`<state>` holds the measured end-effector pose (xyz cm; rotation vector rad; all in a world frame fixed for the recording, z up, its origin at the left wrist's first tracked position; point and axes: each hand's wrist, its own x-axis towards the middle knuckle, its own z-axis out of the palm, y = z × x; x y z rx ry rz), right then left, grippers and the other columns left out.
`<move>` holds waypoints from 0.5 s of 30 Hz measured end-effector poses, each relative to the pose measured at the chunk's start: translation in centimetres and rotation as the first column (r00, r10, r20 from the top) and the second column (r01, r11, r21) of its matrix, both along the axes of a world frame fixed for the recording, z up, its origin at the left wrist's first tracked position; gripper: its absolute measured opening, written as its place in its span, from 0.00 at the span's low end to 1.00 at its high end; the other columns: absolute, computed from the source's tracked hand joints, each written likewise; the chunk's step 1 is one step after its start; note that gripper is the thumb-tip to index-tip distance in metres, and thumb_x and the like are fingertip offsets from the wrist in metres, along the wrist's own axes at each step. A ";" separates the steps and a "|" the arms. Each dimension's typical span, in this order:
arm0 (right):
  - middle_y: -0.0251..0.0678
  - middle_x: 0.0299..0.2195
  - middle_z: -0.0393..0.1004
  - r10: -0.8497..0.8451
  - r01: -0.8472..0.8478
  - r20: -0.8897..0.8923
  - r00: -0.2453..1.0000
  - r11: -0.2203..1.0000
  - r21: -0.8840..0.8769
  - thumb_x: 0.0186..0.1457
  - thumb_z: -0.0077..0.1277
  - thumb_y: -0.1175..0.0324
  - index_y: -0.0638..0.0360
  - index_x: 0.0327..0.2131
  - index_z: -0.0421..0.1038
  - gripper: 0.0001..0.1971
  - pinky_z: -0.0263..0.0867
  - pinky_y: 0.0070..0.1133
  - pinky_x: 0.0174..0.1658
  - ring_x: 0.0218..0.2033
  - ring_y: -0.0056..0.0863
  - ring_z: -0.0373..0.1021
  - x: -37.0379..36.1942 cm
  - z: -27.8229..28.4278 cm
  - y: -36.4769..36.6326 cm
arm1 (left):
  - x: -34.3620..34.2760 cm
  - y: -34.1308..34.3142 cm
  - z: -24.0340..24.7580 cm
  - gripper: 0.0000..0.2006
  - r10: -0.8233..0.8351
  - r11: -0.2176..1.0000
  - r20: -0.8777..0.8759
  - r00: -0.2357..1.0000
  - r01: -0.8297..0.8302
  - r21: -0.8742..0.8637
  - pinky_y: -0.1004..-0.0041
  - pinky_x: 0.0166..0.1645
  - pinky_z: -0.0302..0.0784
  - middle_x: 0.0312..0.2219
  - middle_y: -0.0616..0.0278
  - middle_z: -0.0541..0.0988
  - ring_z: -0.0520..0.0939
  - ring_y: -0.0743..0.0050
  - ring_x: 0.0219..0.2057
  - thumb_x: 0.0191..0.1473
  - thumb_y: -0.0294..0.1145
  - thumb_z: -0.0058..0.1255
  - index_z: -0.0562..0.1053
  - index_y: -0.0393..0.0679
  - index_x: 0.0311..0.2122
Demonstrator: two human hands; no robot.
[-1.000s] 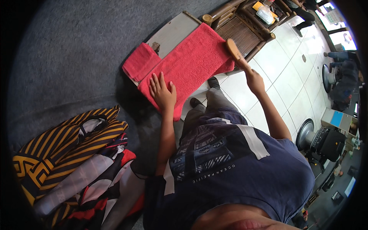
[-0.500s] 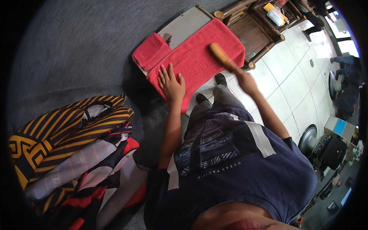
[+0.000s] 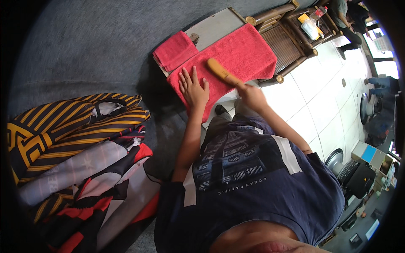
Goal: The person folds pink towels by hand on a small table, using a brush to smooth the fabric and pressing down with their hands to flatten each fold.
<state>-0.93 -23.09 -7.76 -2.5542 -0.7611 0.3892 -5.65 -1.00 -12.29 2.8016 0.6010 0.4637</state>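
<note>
A red towel [image 3: 247,52] lies spread over a worn grey tabletop [image 3: 219,27], its near edge hanging down toward me. My left hand [image 3: 194,89] rests flat on its left part, fingers apart, nothing held. In my right hand [image 3: 254,100], closed round the handle, is a long tan wooden brush [image 3: 220,71]. The brush's head lies over the towel just right of my left fingers. Its underside is hidden, so bristles cannot be seen. Left of the spread towel sits a folded red towel [image 3: 175,50] on the same top.
Patterned garments [image 3: 84,122] are heaped at the left on a dark grey surface. A bamboo chair [image 3: 282,40] adjoins the table's right end, with a bottle [image 3: 317,13] beyond it. Another person [image 3: 346,31] stands at the far right. A black padded chair [image 3: 357,177] is on the right.
My right hand has swept the brush leftward and nearer to me, toward my left hand. The left hand stays flat on the towel. The whole view has shifted slightly.
</note>
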 end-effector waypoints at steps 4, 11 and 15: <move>0.52 0.26 0.75 -0.269 0.279 0.111 0.957 0.956 -0.089 0.60 0.41 0.60 0.51 0.45 0.70 0.14 0.68 0.40 0.32 0.30 0.50 0.74 6.1 -2.8 -4.8 | 0.0 -0.1 0.2 0.30 0.002 1.000 0.007 1.000 -0.002 0.015 0.53 0.65 0.46 0.63 0.44 0.53 0.53 0.43 0.64 0.54 0.44 0.45 0.59 0.50 0.62; 0.51 0.24 0.75 -0.347 0.347 0.178 0.921 0.937 0.027 0.60 0.40 0.62 0.48 0.44 0.72 0.13 0.67 0.40 0.30 0.28 0.50 0.73 6.7 -2.1 -3.1 | 0.1 -0.2 0.4 0.30 0.000 1.000 0.012 1.000 0.000 -0.003 0.53 0.66 0.46 0.63 0.45 0.52 0.52 0.45 0.64 0.52 0.44 0.45 0.61 0.50 0.61; 0.50 0.27 0.75 -0.022 0.018 0.056 0.998 0.997 0.077 0.57 0.43 0.65 0.50 0.42 0.72 0.11 0.68 0.41 0.29 0.27 0.48 0.73 0.2 2.4 3.6 | 0.0 0.0 -0.2 0.29 0.010 1.000 0.004 1.000 -0.010 0.007 0.53 0.66 0.46 0.63 0.45 0.53 0.53 0.45 0.64 0.52 0.43 0.45 0.61 0.50 0.61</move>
